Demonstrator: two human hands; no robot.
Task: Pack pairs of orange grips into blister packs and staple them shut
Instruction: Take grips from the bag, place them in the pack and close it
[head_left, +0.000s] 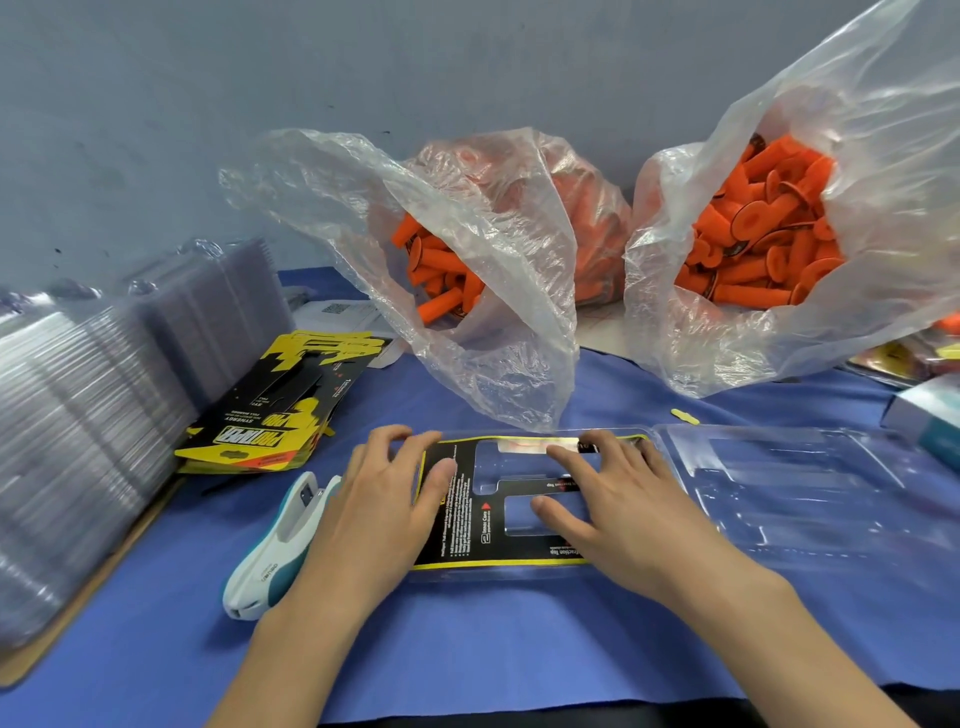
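L hand (382, 506) & R hand (623, 506) press card (462, 525) flat in open blister (805, 483); fingers straight, gripping nothing.

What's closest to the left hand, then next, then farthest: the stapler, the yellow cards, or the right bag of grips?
From the left hand:
1. Stapler, right beside it, on the left.
2. Yellow cards, farther back on the left.
3. Right bag, far back on the right.

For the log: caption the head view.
Card insert pressed flat into the open blister pack; stapler alongside, bagged orange grips behind.
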